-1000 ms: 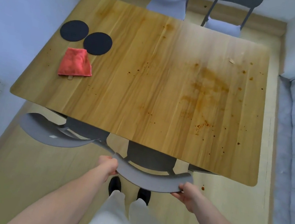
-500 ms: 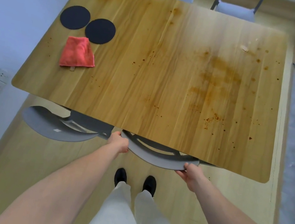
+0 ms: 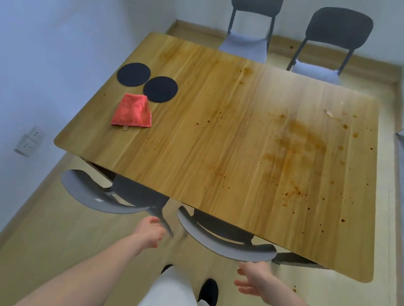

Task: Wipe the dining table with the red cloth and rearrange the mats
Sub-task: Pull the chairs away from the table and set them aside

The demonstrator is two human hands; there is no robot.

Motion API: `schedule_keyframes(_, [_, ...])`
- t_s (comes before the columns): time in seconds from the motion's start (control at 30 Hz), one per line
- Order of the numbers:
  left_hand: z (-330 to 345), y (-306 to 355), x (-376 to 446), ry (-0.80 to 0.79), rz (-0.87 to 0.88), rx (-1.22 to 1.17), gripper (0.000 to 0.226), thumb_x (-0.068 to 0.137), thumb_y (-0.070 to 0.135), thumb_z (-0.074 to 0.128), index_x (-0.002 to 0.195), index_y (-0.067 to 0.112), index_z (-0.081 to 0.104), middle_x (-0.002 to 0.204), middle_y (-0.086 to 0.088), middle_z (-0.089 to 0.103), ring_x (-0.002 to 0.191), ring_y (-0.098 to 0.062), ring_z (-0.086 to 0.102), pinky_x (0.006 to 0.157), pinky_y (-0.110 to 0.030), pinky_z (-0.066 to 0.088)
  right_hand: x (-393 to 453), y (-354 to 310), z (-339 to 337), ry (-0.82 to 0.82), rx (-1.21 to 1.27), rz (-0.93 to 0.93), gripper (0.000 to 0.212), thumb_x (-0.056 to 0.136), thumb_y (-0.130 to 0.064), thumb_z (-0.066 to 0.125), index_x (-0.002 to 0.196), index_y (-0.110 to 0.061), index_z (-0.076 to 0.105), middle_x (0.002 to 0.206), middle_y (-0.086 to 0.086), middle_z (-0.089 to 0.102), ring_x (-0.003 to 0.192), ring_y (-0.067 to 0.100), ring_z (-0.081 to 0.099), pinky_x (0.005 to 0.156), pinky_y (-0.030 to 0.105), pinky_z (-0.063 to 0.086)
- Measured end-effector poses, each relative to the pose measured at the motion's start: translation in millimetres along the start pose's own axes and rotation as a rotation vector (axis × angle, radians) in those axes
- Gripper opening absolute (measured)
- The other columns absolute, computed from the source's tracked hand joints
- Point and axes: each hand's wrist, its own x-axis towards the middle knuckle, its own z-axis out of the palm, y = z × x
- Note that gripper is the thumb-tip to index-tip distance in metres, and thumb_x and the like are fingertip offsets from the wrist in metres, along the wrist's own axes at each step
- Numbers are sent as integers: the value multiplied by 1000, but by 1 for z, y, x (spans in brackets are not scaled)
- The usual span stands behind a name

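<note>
Red cloth lies upper left of frame, up-left of left hand, the nearer; right hand lower centre-right, both with fingers loosely apart, empty

Both hands are off the near grey chair they gripped 0.5 s ago: the left hand hangs loose just left of its backrest, the right hand opens below its right end. The chair sits tucked under the table.

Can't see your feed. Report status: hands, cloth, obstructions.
Left hand and right hand open, holding nothing. Red cloth untouched on table beside two mats. Chair tucked in ahead.
</note>
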Motion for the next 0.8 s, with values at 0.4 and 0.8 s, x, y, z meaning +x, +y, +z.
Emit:
schedule_keyframes(0.4, [-107,-13,22,199,-119,-187,50,100,9,57,147,4,40,104,-10,57,100,-29,56,88,-46,56,-11,-59,81,-239,27,40,52,103,-23,56,150,-7,40,144,14,53,99,26,72,80,39,64])
schedule_keyframes(0.8, [-144,-17,84,200,-216,-288,47,95,3,66,138,-3,49,123,-26,63,105,-37,68,92,-44,58,-1,-117,134,-2,567,298,23,97,4,55,119,4,60,107,23,69,87,29,75,53,30,62])
